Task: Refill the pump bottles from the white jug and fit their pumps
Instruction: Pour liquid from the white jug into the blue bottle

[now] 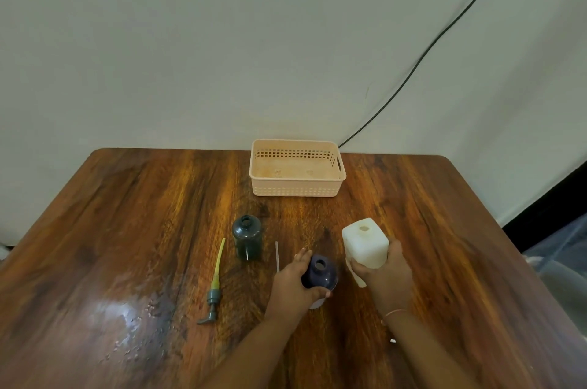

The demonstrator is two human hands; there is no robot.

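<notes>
Gripping navy bottle [319,274]: left hand [290,283]. Just beside it, right hand [386,274] grasps jug [365,242], toward surface's [127,214] near edge.

Left hand [290,285] gripping an open dark blue bottle [319,274] on the wooden desk [127,229], right hand [386,274] holding the white jug [365,242] just beside it, green bottle [247,237] upright nearby, pump [214,288] lying flat, peach basket [297,167] behind.

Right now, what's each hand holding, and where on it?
Left hand grips the dark blue bottle around its body, below the open neck. Right hand grips the white jug around its lower body.
</notes>
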